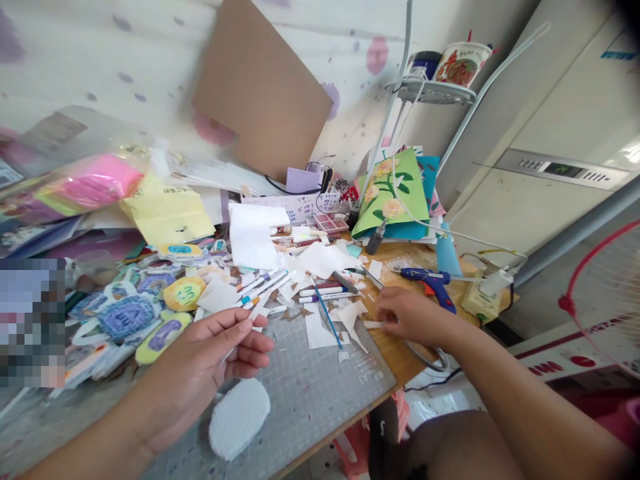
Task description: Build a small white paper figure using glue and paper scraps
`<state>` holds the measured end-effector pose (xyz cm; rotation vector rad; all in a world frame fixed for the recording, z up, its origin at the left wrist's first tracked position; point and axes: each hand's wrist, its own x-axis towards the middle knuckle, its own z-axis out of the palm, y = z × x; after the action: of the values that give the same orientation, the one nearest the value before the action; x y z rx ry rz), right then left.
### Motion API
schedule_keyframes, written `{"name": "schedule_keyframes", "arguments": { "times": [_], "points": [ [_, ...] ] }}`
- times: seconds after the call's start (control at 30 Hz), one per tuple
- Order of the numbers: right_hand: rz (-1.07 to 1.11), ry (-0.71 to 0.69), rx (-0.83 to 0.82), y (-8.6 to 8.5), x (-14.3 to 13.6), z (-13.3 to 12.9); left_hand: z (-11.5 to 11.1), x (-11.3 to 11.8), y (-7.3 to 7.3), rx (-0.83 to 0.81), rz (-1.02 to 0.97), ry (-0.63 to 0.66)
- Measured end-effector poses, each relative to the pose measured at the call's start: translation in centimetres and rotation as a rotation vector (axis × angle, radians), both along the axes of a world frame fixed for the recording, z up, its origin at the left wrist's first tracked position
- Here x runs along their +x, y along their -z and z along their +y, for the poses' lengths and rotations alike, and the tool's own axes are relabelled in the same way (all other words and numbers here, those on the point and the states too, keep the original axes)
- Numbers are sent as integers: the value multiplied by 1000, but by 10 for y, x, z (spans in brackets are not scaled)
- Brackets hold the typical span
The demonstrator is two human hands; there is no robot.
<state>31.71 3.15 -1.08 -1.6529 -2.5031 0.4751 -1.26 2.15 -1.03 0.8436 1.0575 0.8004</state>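
Note:
My left hand (227, 340) pinches a small white paper strip (257, 310) between thumb and index finger, the other fingers loosely curled. Just below it, a white oval piece with a textured surface (240, 419) lies on the grey cutting mat (305, 393). At the table's right side my right hand (400, 313) is curled over a pair of scissors. A narrow grey blade (373, 277) shows beyond the fingers and a grey handle loop (440, 361) below the hand. The fingers hide the middle of the scissors.
Paper scraps (323, 259), markers (325, 291) and a thin blue stick (327, 317) litter the mat. Colourful cut-outs (127, 317) pile up left. A blue glue gun (427, 277) and power strip (483, 297) sit right. A fan (607, 287) stands beyond the edge.

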Motion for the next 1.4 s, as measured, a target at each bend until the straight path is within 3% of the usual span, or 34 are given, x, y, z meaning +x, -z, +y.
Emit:
{"name": "schedule_keyframes", "arguments": {
  "times": [0.13,0.37,0.57,0.77,0.97,1.1,1.23,1.4],
  "points": [
    [49,0,-21,2,-6,1,0,0,-1,12,7,6],
    [391,82,-164,-24,-9,-12,0,0,0,30,22,18],
    [619,148,-313,-15,-51,-15,-4,4,2,82,48,50],
    [582,108,-341,-10,-93,-10,-5,18,7,153,74,117],
    [522,51,-320,-11,-107,-8,6,31,7,338,97,191],
    [470,16,-299,-14,-116,-9,6,35,8,368,122,141],
    [369,-39,-274,-16,-103,-5,4,31,9,346,170,105],
    [187,-111,-99,-21,-53,-1,4,22,5,298,176,77]
  ]
}}
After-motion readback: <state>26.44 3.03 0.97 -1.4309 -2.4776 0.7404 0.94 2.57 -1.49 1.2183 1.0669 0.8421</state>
